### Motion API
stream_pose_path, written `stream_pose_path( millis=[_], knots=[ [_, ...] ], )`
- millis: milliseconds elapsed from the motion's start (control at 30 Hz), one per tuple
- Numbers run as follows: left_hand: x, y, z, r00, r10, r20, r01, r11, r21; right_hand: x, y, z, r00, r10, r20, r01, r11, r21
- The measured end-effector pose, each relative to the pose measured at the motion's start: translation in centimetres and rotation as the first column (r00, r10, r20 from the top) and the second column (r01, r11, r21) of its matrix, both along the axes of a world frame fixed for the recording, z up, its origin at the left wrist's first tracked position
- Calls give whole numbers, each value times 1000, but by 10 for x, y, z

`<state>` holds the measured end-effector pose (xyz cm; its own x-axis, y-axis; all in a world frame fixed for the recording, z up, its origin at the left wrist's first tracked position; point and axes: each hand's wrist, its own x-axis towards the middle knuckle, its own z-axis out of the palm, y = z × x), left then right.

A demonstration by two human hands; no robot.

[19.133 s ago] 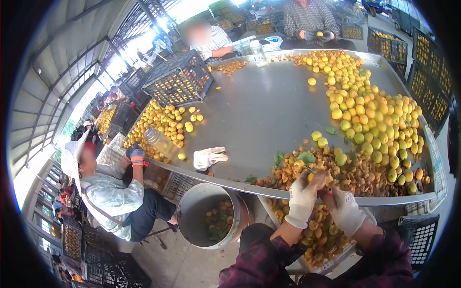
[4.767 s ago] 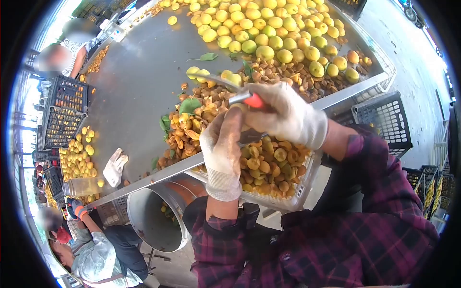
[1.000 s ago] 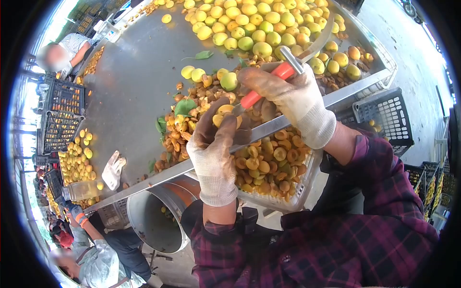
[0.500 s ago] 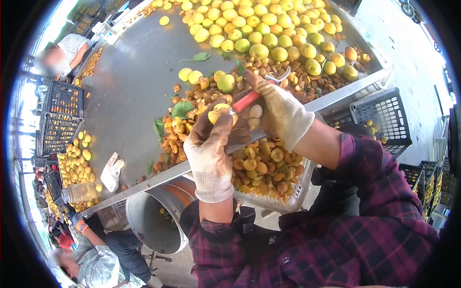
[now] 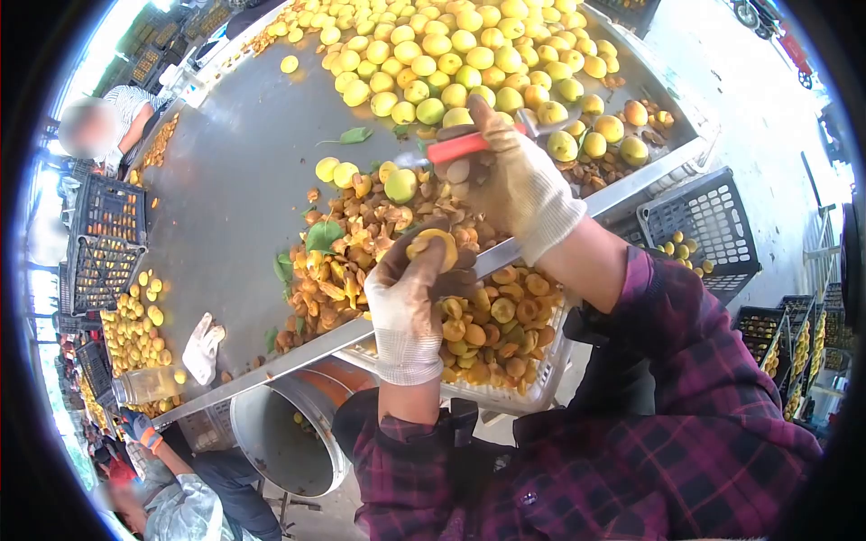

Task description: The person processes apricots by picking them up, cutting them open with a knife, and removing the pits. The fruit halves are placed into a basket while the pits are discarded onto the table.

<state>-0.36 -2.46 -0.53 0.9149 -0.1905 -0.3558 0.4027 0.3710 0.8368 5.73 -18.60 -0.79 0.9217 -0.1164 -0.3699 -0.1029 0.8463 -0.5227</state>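
My left hand (image 5: 410,293), in a stained white glove, pinches a yellow apricot (image 5: 431,251) that looks cut open, above the table's front rim. My right hand (image 5: 514,176), gloved too, is closed round a red-handled tool (image 5: 465,146) with metal at both ends. Its blurred tip points left, apart from the apricot. A pale apricot stone (image 5: 457,171) shows under the right fingers. Just beyond the left hand lies a heap of brown and orange apricot pieces (image 5: 361,221). Below the rim, a white crate (image 5: 541,392) holds apricot halves (image 5: 505,311).
Whole apricots (image 5: 433,54) cover the far part of the metal table (image 5: 234,189). A metal bucket (image 5: 289,433) stands below its front rim. Black crates (image 5: 704,225) are at right and left. A white glove (image 5: 203,347) and a jar (image 5: 149,386) lie at left, near two co-workers.
The red-handled tool has come away from the apricot, up and to the right hand's far side, turning nearly level. My left hand has moved slightly down and right with the apricot.
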Motion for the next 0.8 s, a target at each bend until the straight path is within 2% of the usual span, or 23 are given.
stream_pose_path(
  millis=[33,100,133,167,233,267,300,333,367,433,467,500,567,600,633,700,733,767,800],
  knots=[
    [1,1,1,1000,30,1,-30,999,41,-2,-3,2,998,-27,57,39,977,-212],
    [0,1,4,998,48,50,-52,995,88,-10,-9,11,984,-44,175,141,792,-594],
    [-1,2,4,996,82,43,-85,994,62,-17,-9,29,965,117,234,62,767,-639],
    [-2,2,5,993,114,34,-115,993,37,-24,-12,34,938,276,210,-49,704,-709],
    [-2,4,1,995,101,27,-103,991,90,-29,4,28,931,361,59,-177,585,-791],
    [-2,7,-9,991,98,88,-109,985,130,-35,2,31,875,481,-53,-216,290,-932],
    [-1,8,-11,985,93,147,-118,978,172,-36,1,44,806,544,-234,-230,-76,-970],
    [-2,5,-8,959,99,267,-171,950,260,-37,5,35,818,550,-169,-244,66,-967],
    [-2,10,-8,960,88,266,-158,954,254,-40,9,27,834,541,-109,-253,201,-946],
    [-1,18,-9,945,-51,323,-142,825,546,-42,9,35,834,527,-165,-279,145,-949],
    [-3,13,-8,945,3,327,-157,881,447,-42,9,41,828,541,-146,-183,15,-983],
    [-5,7,-4,949,48,311,-175,902,396,-42,10,38,829,550,-104,-110,-23,-994],
    [-7,3,8,967,1,255,-112,899,423,-42,21,19,908,417,34,72,-77,-994],
    [-7,11,6,945,-156,289,-21,850,526,-38,20,14,915,403,33,110,-169,-979],
    [-8,10,10,941,-169,292,-10,851,524,-31,19,9,920,390,35,110,-173,-979],
    [-10,7,21,798,-568,201,279,645,711,-20,14,8,918,369,144,217,-166,-962],
    [-11,6,20,744,-661,96,416,572,708,-20,14,12,929,351,118,185,-166,-968],
    [-14,4,15,742,-663,103,414,573,707,-19,6,16,930,348,121,190,-171,-967],
    [-18,3,9,744,-650,153,421,634,649,-18,-9,35,940,340,15,100,-232,-968]
  ],
)
